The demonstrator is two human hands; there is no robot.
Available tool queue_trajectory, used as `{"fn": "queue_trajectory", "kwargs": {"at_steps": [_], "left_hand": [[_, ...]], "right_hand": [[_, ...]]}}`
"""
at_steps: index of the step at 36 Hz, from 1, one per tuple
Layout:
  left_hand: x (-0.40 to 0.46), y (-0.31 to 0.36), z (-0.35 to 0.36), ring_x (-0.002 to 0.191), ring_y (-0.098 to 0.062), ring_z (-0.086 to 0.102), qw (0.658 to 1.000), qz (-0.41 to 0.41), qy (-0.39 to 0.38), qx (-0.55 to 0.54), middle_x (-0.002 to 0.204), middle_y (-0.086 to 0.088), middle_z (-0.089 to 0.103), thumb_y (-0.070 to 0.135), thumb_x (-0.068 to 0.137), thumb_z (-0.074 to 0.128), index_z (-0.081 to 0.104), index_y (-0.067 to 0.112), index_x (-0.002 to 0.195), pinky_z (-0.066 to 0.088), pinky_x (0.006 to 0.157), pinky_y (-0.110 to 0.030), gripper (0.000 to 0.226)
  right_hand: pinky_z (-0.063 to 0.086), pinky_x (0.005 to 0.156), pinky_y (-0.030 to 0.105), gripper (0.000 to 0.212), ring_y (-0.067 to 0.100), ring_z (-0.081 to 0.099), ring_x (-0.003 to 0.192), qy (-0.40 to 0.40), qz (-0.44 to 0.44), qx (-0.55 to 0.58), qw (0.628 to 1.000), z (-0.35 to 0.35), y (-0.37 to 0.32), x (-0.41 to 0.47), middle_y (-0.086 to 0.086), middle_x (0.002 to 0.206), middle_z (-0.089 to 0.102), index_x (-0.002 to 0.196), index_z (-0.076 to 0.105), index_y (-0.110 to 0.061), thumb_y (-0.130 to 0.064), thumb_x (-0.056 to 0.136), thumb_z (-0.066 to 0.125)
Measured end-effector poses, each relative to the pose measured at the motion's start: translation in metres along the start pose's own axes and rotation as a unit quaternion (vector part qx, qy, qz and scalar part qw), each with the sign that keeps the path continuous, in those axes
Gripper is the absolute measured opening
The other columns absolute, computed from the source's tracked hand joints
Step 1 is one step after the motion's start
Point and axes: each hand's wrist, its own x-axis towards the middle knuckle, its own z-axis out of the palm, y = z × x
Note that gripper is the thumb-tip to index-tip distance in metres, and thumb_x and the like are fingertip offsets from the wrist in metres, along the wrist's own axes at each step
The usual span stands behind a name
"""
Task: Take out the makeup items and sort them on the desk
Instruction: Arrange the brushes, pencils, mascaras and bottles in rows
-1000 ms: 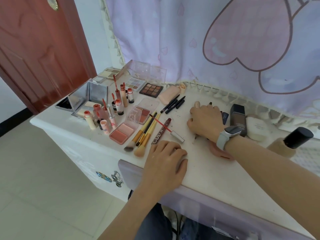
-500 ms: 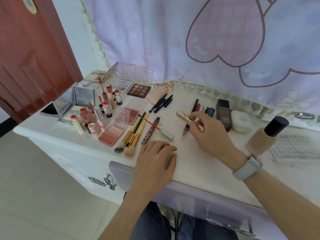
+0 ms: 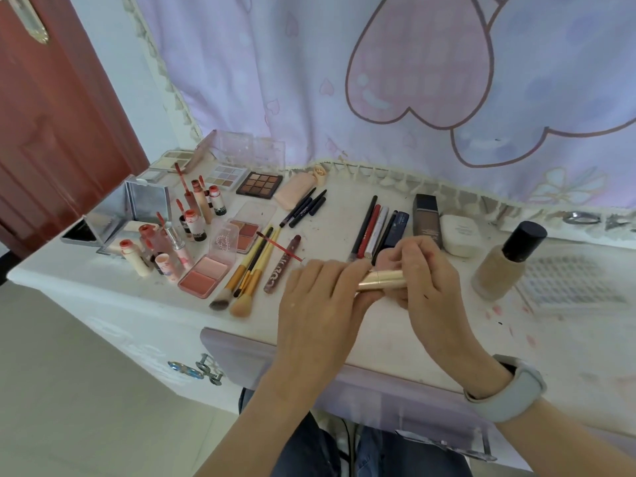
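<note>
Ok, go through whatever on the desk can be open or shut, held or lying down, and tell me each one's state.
gold tube: held level above the desk by both hands
left hand: closed on the tube's left end
right hand: closed on its right end
blush compact: open, clear lid up
brown palette: open
foundation bottle: capped, upright
makeup brushes: lying side by side

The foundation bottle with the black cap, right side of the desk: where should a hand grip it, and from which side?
Grip the foundation bottle around its wide beige body, below the black cap. It stands upright but appears tilted by the wide lens, so a sideways wrap suits it. Coming from the near, open desk edge looks best: the white compact and dark box crowd its far left side.
</note>
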Motion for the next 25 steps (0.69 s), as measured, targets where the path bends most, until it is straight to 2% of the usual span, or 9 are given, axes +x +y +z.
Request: {"fn": "queue_trajectory", "kwargs": {"at_steps": [3, 5, 9, 13, 16, 18, 20, 23, 25], "left_hand": [[-0.002, 0.002, -0.005, 0.059, -0.013, 0.048, 0.998, -0.02, -0.051, -0.018, 0.07, 0.005, 0.059, 0.047, 0.1, 0.03, 0.05, 0.02, 0.099, 0.038, 0.049, -0.024, 0.034], [-0.005, 0.003, -0.01, 0.049, -0.007, 0.044, 0.991, -0.066, -0.086, -0.074, 0.061, 0.012, 0.052, 0.05, 0.099, 0.029, 0.054, 0.021, 0.092, 0.034, 0.041, -0.02, 0.039], [-0.005, -0.004, -0.015, 0.047, -0.008, 0.039, 0.974, -0.108, -0.155, -0.122, 0.051, 0.02, 0.032, 0.056, 0.094, 0.031, 0.059, 0.024, 0.085, 0.021, 0.044, -0.009, 0.044], [-0.003, -0.016, -0.022, 0.044, -0.003, 0.036, 0.972, -0.118, -0.187, -0.084, 0.048, 0.018, 0.033, 0.056, 0.09, 0.035, 0.058, 0.027, 0.08, 0.025, 0.043, -0.014, 0.038], [-0.005, -0.018, -0.023, 0.045, -0.005, 0.039, 0.968, -0.119, -0.209, -0.066, 0.051, 0.015, 0.038, 0.056, 0.088, 0.036, 0.06, 0.027, 0.079, 0.026, 0.043, -0.015, 0.039], [-0.006, -0.017, -0.022, 0.045, -0.005, 0.04, 0.969, -0.116, -0.208, -0.066, 0.053, 0.015, 0.043, 0.055, 0.088, 0.038, 0.061, 0.027, 0.079, 0.027, 0.043, -0.016, 0.038], [-0.006, -0.015, -0.022, 0.045, -0.004, 0.044, 0.97, -0.116, -0.205, -0.066, 0.056, 0.014, 0.052, 0.055, 0.087, 0.04, 0.063, 0.026, 0.083, 0.031, 0.042, -0.017, 0.037], [-0.006, -0.015, -0.024, 0.046, 0.002, 0.038, 0.969, -0.118, -0.204, -0.068, 0.06, 0.015, 0.059, 0.055, 0.084, 0.044, 0.058, 0.026, 0.092, 0.027, 0.042, -0.009, 0.034], [-0.007, -0.016, -0.024, 0.046, 0.0, 0.039, 0.97, -0.114, -0.204, -0.067, 0.063, 0.016, 0.06, 0.056, 0.082, 0.045, 0.053, 0.028, 0.093, 0.023, 0.045, -0.004, 0.032]], "right_hand": [[0.032, 0.046, 0.03, 0.016, 0.017, 0.037, 0.051, -0.007, -0.001, -0.035, 0.999, 0.0, -0.002, 0.002, 0.031, 0.072, 0.051, 0.076, 0.052, -0.024, -0.022, 0.088, 0.041], [0.032, 0.047, 0.036, 0.015, 0.015, 0.037, 0.049, -0.015, -0.034, -0.093, 0.995, 0.0, 0.002, 0.003, 0.011, 0.062, 0.055, 0.077, 0.052, -0.032, -0.025, 0.084, 0.041], [0.032, 0.049, 0.027, 0.017, 0.009, 0.037, 0.047, -0.084, -0.075, -0.149, 0.982, -0.006, 0.01, 0.006, -0.011, 0.06, 0.053, 0.087, 0.051, -0.045, -0.034, 0.085, 0.038], [0.04, 0.06, 0.027, 0.021, 0.016, 0.044, 0.062, -0.218, -0.116, -0.173, 0.954, -0.02, 0.021, 0.006, -0.02, 0.085, 0.049, 0.114, 0.046, -0.038, -0.04, 0.094, 0.04], [0.04, 0.075, 0.02, 0.045, 0.013, 0.046, 0.08, -0.259, -0.127, -0.189, 0.939, -0.024, 0.022, 0.006, -0.022, 0.093, 0.043, 0.131, 0.037, -0.043, -0.016, 0.095, 0.041], [0.042, 0.074, 0.02, 0.048, 0.012, 0.047, 0.081, -0.262, -0.105, -0.19, 0.94, -0.025, 0.023, 0.006, -0.022, 0.097, 0.043, 0.127, 0.041, -0.047, -0.015, 0.092, 0.043], [0.043, 0.067, 0.017, 0.028, 0.007, 0.05, 0.075, -0.252, -0.065, -0.234, 0.937, -0.021, 0.019, 0.006, -0.019, 0.094, 0.047, 0.121, 0.046, -0.044, -0.037, 0.094, 0.04], [0.035, 0.053, 0.014, 0.035, 0.001, 0.048, 0.053, -0.222, 0.019, -0.258, 0.94, -0.017, 0.022, 0.006, -0.011, 0.058, 0.053, 0.092, 0.062, -0.023, -0.04, 0.097, 0.032], [0.038, 0.052, 0.019, 0.034, 0.005, 0.047, 0.05, -0.196, 0.029, -0.238, 0.951, -0.016, 0.023, 0.005, -0.007, 0.053, 0.051, 0.08, 0.06, -0.025, -0.033, 0.098, 0.032]]}}
